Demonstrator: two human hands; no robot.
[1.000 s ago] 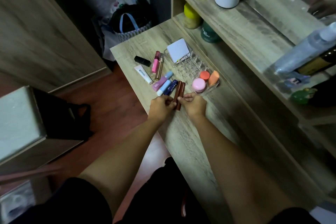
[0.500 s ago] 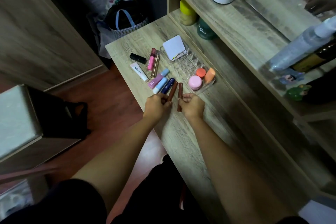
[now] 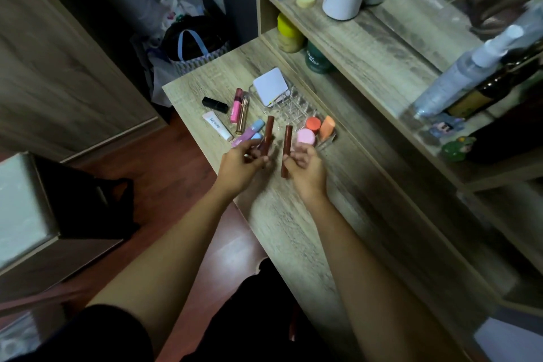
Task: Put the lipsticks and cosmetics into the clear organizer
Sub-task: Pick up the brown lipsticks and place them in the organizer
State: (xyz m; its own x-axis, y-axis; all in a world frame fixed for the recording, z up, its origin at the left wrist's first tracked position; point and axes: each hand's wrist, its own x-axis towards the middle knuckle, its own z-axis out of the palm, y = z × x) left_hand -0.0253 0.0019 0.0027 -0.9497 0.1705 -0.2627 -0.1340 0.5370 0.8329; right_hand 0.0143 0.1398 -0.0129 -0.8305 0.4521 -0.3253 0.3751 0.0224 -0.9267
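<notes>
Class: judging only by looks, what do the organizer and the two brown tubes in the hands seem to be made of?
Organizer: clear hard plastic, probably acrylic; the table shows through its grid. Brown tubes: seemingly glossy plastic, with faint highlights; blur leaves it open.

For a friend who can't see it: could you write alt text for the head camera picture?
A person's left hand and right hand each hold a brown lipstick tube above a wooden table. Beyond them lie more lip products beside a clear organizer holding a white compact.
</notes>
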